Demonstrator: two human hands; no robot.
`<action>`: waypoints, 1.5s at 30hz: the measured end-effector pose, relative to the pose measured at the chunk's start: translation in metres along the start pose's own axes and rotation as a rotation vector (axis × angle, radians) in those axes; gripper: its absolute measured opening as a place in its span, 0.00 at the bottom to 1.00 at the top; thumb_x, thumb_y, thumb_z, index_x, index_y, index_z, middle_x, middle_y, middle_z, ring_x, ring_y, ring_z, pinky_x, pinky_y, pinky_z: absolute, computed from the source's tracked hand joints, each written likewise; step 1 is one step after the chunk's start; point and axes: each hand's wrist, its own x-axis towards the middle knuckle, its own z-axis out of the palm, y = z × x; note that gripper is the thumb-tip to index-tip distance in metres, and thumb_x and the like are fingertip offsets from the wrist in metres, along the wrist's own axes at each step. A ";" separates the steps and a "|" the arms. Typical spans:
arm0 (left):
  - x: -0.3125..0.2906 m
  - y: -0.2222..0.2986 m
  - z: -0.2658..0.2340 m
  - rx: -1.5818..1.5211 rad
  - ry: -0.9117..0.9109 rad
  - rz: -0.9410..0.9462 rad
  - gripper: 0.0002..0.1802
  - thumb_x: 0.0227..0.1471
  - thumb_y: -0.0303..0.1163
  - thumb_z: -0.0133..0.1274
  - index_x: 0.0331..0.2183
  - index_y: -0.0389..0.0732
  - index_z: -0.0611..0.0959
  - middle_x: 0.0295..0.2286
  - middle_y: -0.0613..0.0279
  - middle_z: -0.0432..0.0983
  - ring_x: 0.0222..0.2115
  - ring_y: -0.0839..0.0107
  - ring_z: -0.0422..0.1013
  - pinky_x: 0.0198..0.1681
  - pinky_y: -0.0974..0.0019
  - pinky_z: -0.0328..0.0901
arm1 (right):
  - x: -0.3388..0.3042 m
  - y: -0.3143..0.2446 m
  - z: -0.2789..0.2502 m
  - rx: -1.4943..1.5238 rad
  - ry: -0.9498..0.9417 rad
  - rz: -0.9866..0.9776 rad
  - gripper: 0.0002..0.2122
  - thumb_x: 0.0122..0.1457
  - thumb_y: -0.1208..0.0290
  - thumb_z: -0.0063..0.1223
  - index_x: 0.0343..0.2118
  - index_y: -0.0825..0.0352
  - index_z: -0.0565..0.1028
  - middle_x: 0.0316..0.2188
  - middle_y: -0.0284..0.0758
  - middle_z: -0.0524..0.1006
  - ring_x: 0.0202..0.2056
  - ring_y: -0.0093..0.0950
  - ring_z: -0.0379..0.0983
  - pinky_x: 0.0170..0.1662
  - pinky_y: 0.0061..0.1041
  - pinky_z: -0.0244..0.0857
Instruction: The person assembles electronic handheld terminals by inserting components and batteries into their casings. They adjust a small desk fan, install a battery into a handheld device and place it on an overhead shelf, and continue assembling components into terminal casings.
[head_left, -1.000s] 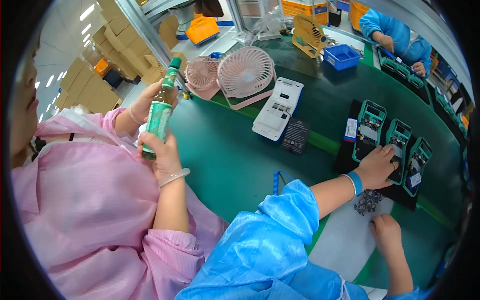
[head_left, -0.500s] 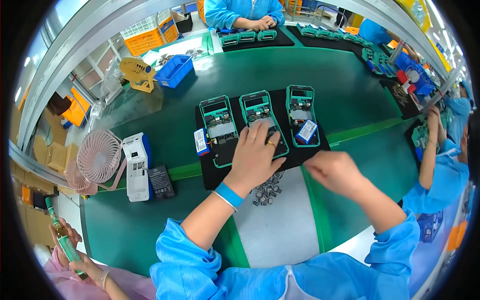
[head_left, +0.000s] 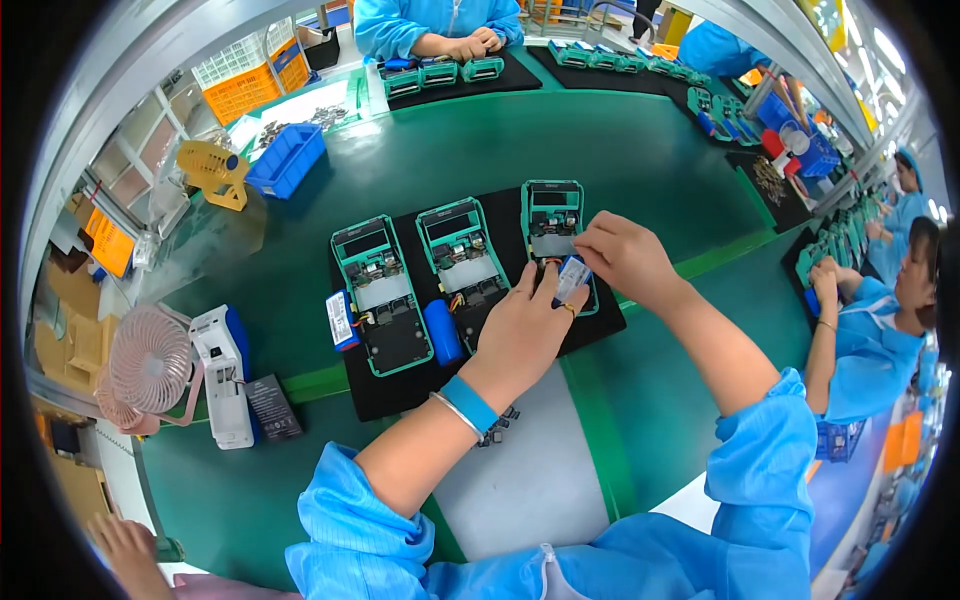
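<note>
Black mat (head_left: 362,398) on green counter (head_left: 430,150), three teal-framed housings (head_left: 465,255) in a row on it. Labelled battery (head_left: 572,281) sits tilted at mat's right end, over the right housing's lower half. Left hand (head_left: 525,325): fingers extended against the battery's lower side, can't tell if gripping. Right hand (head_left: 630,258): fingers curled, tips at battery's upper right edge, can't confirm a pinch. Blue cell (head_left: 442,332) mid-mat; white-labelled pack (head_left: 340,320) at mat's left edge. Left of mat: white-and-blue device (head_left: 222,375), pink fan (head_left: 150,358). Near side of mat: small metal parts (head_left: 497,430), partly hidden.
</note>
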 end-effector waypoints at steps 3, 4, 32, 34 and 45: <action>-0.002 -0.002 0.005 0.024 -0.021 -0.011 0.25 0.49 0.26 0.52 0.51 0.47 0.79 0.50 0.40 0.70 0.50 0.40 0.70 0.44 0.58 0.73 | 0.009 0.007 0.007 -0.082 -0.080 -0.043 0.03 0.51 0.75 0.60 0.29 0.65 0.78 0.28 0.32 0.73 0.29 0.33 0.74 0.30 0.30 0.69; -0.003 -0.001 0.005 0.026 -0.001 -0.010 0.25 0.49 0.26 0.52 0.51 0.47 0.79 0.49 0.40 0.70 0.50 0.40 0.70 0.44 0.58 0.73 | 0.011 0.008 0.009 -0.113 -0.115 -0.038 0.03 0.51 0.74 0.59 0.29 0.64 0.78 0.29 0.32 0.73 0.30 0.33 0.74 0.31 0.31 0.70; -0.010 -0.004 0.011 -0.008 0.080 -0.022 0.26 0.48 0.25 0.54 0.51 0.47 0.78 0.48 0.41 0.72 0.50 0.42 0.70 0.48 0.55 0.71 | 0.035 0.010 0.017 -0.422 -0.350 -0.227 0.05 0.49 0.74 0.57 0.24 0.63 0.71 0.27 0.31 0.69 0.32 0.30 0.73 0.30 0.29 0.71; -0.010 -0.003 0.010 -0.006 0.075 -0.022 0.26 0.48 0.25 0.54 0.51 0.47 0.78 0.49 0.41 0.72 0.50 0.42 0.70 0.48 0.55 0.71 | 0.035 0.011 0.022 -0.377 -0.298 -0.188 0.04 0.48 0.74 0.57 0.25 0.63 0.72 0.28 0.31 0.70 0.32 0.30 0.73 0.30 0.29 0.71; -0.002 0.001 0.010 -0.031 0.086 -0.037 0.27 0.42 0.31 0.62 0.48 0.44 0.80 0.45 0.46 0.74 0.50 0.48 0.69 0.50 0.56 0.68 | 0.031 0.002 0.021 -0.538 -0.309 -0.034 0.08 0.50 0.69 0.58 0.32 0.63 0.73 0.32 0.33 0.74 0.37 0.32 0.76 0.36 0.31 0.74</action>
